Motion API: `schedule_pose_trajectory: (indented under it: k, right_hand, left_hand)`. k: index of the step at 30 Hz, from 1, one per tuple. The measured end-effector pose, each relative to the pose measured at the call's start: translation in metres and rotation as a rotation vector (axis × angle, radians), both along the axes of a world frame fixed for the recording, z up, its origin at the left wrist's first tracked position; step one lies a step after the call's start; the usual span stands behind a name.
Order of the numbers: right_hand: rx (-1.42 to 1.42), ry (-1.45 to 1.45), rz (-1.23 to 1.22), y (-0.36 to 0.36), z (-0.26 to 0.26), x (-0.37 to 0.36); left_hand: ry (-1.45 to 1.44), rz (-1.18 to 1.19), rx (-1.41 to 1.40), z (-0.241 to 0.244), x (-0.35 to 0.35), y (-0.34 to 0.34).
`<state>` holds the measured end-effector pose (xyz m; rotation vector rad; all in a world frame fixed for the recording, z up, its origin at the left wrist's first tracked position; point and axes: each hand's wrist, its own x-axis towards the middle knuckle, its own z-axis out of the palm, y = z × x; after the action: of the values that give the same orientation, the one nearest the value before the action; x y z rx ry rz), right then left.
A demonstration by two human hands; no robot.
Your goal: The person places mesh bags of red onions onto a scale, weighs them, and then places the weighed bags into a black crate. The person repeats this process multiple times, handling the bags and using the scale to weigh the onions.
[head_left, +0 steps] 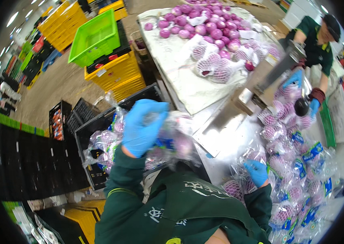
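My left hand (144,125), in a blue glove, has its fingers closed on the gathered top of a clear plastic bag of onions (182,143). That bag is blurred and hangs between the metal table and a black crate (95,180). Several bagged onions (104,141) lie inside the crate, below and left of this hand. My right hand (257,172), also gloved, rests among bags of netted onions (285,164) on the table. Its fingers are bent at the clear film of one bag; whether they grip it cannot be told.
A metal bench device with a black knob (301,106) stands on the table, a co-worker (315,45) behind it. Loose purple onions (211,26) and netted ones (221,70) lie on a white sheet (175,73). A green crate (95,38) tops yellow crates (120,76) to the left.
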<state>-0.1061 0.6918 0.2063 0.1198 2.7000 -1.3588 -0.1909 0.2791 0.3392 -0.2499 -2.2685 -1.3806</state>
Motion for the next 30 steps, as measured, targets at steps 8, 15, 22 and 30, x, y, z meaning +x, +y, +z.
schedule_pose_trajectory:
  k: [8, 15, 22, 30]
  right_hand:
    - [-0.723, 0.354, -0.390, -0.016, 0.119, 0.017]
    - [0.144, 0.898, 0.277, -0.060, 0.160, -0.023]
    - [-0.160, 0.320, 0.103, -0.030, 0.056, -0.031]
    - [0.260, 0.292, -0.089, -0.047, 0.054, -0.138]
  left_hand:
    - [-0.275, -0.502, -0.516, -0.043, 0.002, 0.052]
    - [-0.369, -0.890, -0.019, -0.018, 0.014, 0.204]
    - [0.059, -0.945, 0.194, -0.052, -0.004, 0.252]
    - [0.311, -0.664, -0.371, 0.012, -0.106, 0.220]
